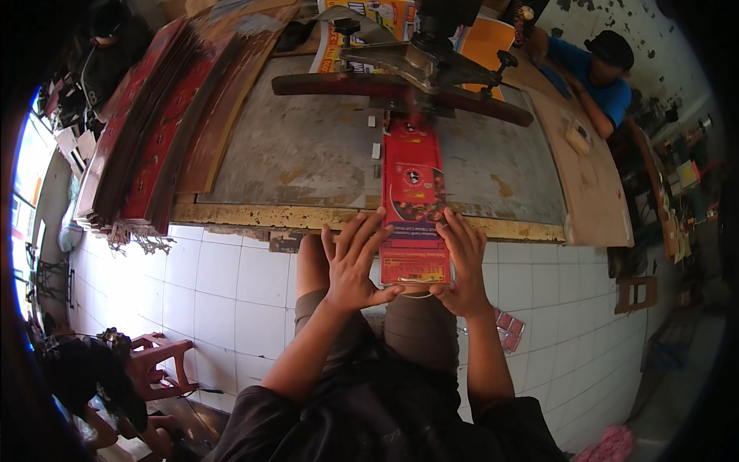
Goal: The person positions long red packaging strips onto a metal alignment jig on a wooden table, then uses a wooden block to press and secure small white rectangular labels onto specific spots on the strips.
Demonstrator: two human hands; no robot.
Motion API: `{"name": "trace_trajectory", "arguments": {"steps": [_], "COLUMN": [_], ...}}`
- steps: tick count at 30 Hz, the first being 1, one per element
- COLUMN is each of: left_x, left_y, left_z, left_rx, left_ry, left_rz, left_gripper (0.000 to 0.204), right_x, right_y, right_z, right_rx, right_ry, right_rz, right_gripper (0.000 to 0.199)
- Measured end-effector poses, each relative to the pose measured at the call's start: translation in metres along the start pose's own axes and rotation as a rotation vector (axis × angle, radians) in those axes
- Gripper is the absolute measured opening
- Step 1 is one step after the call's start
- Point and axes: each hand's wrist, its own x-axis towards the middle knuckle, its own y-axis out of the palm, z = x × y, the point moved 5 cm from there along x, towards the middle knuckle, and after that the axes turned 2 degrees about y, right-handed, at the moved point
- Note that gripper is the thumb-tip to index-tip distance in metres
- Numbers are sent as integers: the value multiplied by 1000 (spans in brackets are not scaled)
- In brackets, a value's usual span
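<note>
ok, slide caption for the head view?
Left hand and right hand flank a red printed strip jutting past the table's edge.

From where I stand, access exists across the grey plate [308, 154] on both sides of the red printed strip [414, 202]. The dark crossbar [339, 86] obstructs the far side; underside clearance cannot be judged. Stacked red sheets [165, 135] limit the left; a co-worker's arm [595, 108], the right.

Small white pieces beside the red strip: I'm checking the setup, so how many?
2: an upper piece near the dark bar and a lower piece, both left of the red strip. The bar may hide more.
</note>
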Motion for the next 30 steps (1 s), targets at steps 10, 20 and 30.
{"name": "trace_trajectory", "arguments": {"steps": [10, 20, 30], "left_x": [-1, 0, -2], "left_y": [2, 0, 1], "left_z": [0, 0, 2], "left_rx": [31, 43, 48], "left_ry": [10, 15, 8], "left_rz": [-13, -14, 22], "left_gripper": [97, 98, 103], "right_x": [-2, -1, 0], "right_y": [0, 2, -2], "right_z": [-1, -2, 2], "right_rx": [11, 18, 19], "right_ry": [22, 16, 11], "right_rz": [6, -5, -12], "right_gripper": [112, 112, 112]}}
